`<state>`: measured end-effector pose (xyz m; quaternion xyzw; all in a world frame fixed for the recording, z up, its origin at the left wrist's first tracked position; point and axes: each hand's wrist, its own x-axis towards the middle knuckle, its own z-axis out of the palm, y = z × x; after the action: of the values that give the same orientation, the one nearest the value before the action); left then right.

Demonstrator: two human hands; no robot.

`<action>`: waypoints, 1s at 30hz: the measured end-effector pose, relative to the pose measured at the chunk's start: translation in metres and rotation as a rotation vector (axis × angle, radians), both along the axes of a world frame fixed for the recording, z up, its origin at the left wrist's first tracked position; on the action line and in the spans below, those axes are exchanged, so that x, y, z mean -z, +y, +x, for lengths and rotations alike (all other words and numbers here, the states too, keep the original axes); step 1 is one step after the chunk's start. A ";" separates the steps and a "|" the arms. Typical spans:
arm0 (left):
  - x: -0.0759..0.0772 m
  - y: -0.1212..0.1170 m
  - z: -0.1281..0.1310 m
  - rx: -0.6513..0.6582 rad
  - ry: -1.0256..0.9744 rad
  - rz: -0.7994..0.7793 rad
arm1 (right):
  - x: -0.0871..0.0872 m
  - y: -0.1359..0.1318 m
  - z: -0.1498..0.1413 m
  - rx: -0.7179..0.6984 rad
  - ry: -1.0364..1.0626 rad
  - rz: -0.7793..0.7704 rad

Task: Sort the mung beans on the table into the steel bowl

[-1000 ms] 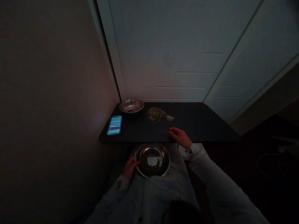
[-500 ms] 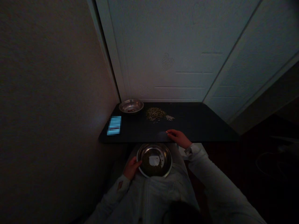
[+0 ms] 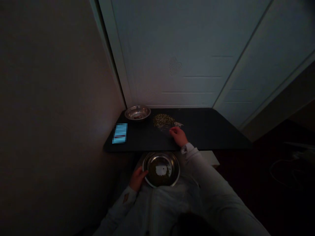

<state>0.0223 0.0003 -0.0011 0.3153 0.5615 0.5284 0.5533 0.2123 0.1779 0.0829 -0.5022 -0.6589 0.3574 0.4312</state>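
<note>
My left hand (image 3: pixel 138 178) grips the left rim of a shiny metal bowl (image 3: pixel 177 173), which rests on my lap. Small dark greenish bits lie in the bottom of this bowl around a bright reflection. Over the dark table, my right hand (image 3: pixel 178 135) has its fingers curled together; what they hold, if anything, is too small to make out. Just beyond those fingertips lies a pile of greenish seed-like pieces (image 3: pixel 162 120), and a small heap of pale bits (image 3: pixel 178 124) sits at its right edge.
A second metal bowl (image 3: pixel 137 113) stands at the back left of the black table (image 3: pixel 216 134). In front of it lies a bright pixelated rectangle (image 3: pixel 120 133). Behind the table rises a pale panelled door (image 3: pixel 197 42), with a wall (image 3: pixel 61 98) on the left.
My right hand has moved forward and left, from the table's front edge to the near side of the seed-like pile. My left hand still holds the bowl in the same place.
</note>
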 end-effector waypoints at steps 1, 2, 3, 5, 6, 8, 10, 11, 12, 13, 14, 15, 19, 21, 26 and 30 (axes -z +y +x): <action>-0.001 0.000 0.000 -0.003 0.007 0.004 | 0.000 0.002 -0.004 0.013 -0.009 0.009; -0.002 -0.001 0.000 -0.005 0.010 0.006 | 0.000 0.005 -0.006 0.031 -0.020 0.020; -0.004 -0.001 0.001 -0.005 0.008 0.006 | -0.001 0.007 -0.006 0.058 -0.032 0.031; -0.006 -0.002 0.001 -0.010 0.001 0.000 | -0.003 0.012 -0.001 0.132 -0.064 0.053; -0.007 -0.002 0.002 -0.011 0.001 -0.003 | -0.004 0.015 0.004 0.174 -0.088 0.063; -0.008 -0.002 0.002 -0.015 0.003 -0.003 | -0.005 0.020 0.014 0.242 -0.140 0.074; -0.007 -0.002 0.001 -0.013 0.000 -0.004 | -0.005 0.023 0.023 0.285 -0.179 0.079; -0.006 -0.002 0.001 -0.011 -0.005 -0.007 | -0.005 0.025 0.026 0.297 -0.196 0.083; -0.005 -0.001 0.000 -0.014 -0.008 -0.011 | -0.004 0.025 0.028 0.303 -0.209 0.088; -0.004 -0.001 0.000 -0.020 -0.006 -0.015 | -0.004 0.026 0.029 0.304 -0.223 0.095; -0.004 0.000 0.000 -0.025 0.002 -0.019 | -0.004 0.026 0.029 0.303 -0.241 0.100; -0.003 0.000 0.000 -0.031 0.011 -0.023 | -0.003 0.027 0.028 0.300 -0.259 0.103; -0.002 0.000 -0.001 -0.028 0.015 -0.026 | -0.003 0.028 0.026 0.287 -0.312 0.095; -0.001 -0.001 -0.001 -0.019 0.006 -0.019 | -0.002 0.028 0.026 0.273 -0.334 0.089; -0.003 -0.002 -0.001 -0.024 0.018 -0.010 | -0.002 0.024 0.026 0.190 -0.370 0.075; -0.006 -0.002 0.000 -0.029 0.006 -0.016 | -0.002 0.022 0.025 0.143 -0.389 0.060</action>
<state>0.0218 -0.0014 0.0046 0.3044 0.5720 0.5307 0.5464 0.2377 0.1998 0.0850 -0.5942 -0.7028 0.2024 0.3347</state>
